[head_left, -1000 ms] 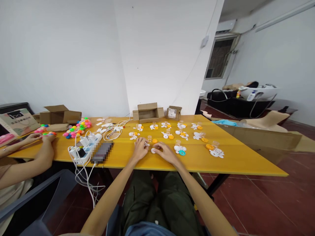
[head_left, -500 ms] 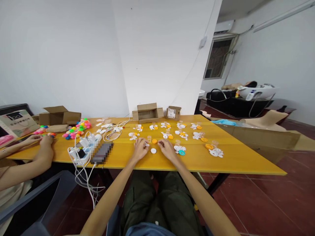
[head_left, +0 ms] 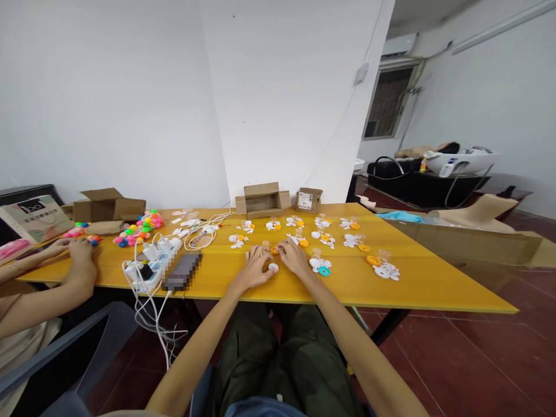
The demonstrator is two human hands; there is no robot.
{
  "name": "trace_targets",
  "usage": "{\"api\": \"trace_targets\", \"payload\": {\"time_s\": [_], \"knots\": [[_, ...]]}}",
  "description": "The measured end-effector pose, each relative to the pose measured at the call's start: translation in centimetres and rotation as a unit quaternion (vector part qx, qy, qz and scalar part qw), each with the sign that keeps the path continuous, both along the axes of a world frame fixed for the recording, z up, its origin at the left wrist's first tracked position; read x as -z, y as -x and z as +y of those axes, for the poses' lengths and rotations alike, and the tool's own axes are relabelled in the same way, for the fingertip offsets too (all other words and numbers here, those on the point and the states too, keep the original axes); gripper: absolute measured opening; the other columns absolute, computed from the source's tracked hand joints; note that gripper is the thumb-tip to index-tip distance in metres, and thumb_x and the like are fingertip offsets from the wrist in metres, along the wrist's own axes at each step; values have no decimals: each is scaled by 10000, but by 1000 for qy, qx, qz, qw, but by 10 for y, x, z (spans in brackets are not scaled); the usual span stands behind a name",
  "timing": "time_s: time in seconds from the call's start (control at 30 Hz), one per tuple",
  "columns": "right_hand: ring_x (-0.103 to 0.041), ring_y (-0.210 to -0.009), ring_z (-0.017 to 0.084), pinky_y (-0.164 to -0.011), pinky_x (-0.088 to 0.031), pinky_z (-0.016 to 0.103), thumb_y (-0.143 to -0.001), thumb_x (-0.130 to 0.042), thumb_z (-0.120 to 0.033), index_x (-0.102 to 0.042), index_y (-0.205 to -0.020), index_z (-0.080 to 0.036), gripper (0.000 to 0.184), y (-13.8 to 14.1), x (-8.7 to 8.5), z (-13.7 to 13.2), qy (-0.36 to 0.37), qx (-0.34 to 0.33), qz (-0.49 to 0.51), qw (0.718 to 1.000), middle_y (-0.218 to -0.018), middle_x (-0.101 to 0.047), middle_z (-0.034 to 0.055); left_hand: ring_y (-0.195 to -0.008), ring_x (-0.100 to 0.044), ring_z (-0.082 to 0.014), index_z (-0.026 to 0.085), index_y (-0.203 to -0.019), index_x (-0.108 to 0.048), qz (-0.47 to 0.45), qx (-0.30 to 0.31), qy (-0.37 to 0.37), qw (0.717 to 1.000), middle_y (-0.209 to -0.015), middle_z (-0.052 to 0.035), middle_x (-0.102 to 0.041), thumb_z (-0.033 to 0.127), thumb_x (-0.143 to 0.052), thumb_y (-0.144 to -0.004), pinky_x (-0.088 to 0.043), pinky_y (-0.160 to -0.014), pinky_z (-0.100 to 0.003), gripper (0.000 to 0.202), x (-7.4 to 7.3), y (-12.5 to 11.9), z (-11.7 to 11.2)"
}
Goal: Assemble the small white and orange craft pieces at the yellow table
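My left hand (head_left: 254, 267) lies low over the yellow table, its fingers apart and its thumb against a small white disc (head_left: 273, 267). Beneath that palm, the small white pieces are hidden. Just across from it, my right hand (head_left: 292, 255) has its fingers bent together at an orange ring (head_left: 274, 251), partly covering it; what they hold, if anything, is hidden. Close to the right wrist is a pile of white pieces (head_left: 315, 263) with a teal ring (head_left: 324, 271). Several similar piles with orange rings, such as one ring (head_left: 372, 260), lie beyond.
A power strip (head_left: 150, 272) with tangled white cables and a blurred dark device (head_left: 185, 271) lie to the left. Open cardboard boxes (head_left: 262, 202) stand at the back. Another person's hands (head_left: 80, 249) work at far left near colourful balls (head_left: 136, 231).
My left hand has moved slightly right, its thumb now at the white disc. My right hand has moved left, over part of the orange ring. The view has shifted slightly.
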State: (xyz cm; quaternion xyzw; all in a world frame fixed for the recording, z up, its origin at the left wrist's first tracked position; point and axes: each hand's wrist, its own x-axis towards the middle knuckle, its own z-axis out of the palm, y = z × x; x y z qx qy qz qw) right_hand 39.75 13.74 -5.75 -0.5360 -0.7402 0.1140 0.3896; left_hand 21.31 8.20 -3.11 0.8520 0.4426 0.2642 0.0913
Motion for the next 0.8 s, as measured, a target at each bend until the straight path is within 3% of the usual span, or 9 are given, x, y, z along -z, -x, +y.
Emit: {"api": "trace_targets", "payload": {"time_s": [0.27, 0.47, 0.8], "knots": [[-652, -1018, 204, -824, -466, 271, -956, -540, -194, -750, -956, -216, 211, 5, -22, -11, 53, 38, -104, 992, -1093, -685, 87, -1258, -455, -292, 256, -954, -639, 13, 9, 1, 1000, -1309, -64, -584, 361, -638, -913, -375, -1058, -490, 113, 0, 0, 0], [-663, -1016, 223, -795, -466, 273, -938, -545, -165, -745, -970, -203, 206, 7, -39, -11, 81, 57, -188, 977, -1095, -714, 104, -1244, -466, -291, 264, -956, -656, 12, 9, -6, 1000, -1301, -59, -594, 370, -623, -927, -384, -1051, -486, 115, 2, 0, 0], [-677, -1014, 257, -836, -492, 301, -917, -620, -207, -737, -1028, -213, 160, 15, -38, 7, 34, -1, -299, 954, -1011, -728, 125, -1227, -470, -293, 252, -951, -656, 13, 12, 1, 1000, -1271, -68, -598, 416, -636, -923, -382, -1046, -493, 168, 3, 1, 3]]}}
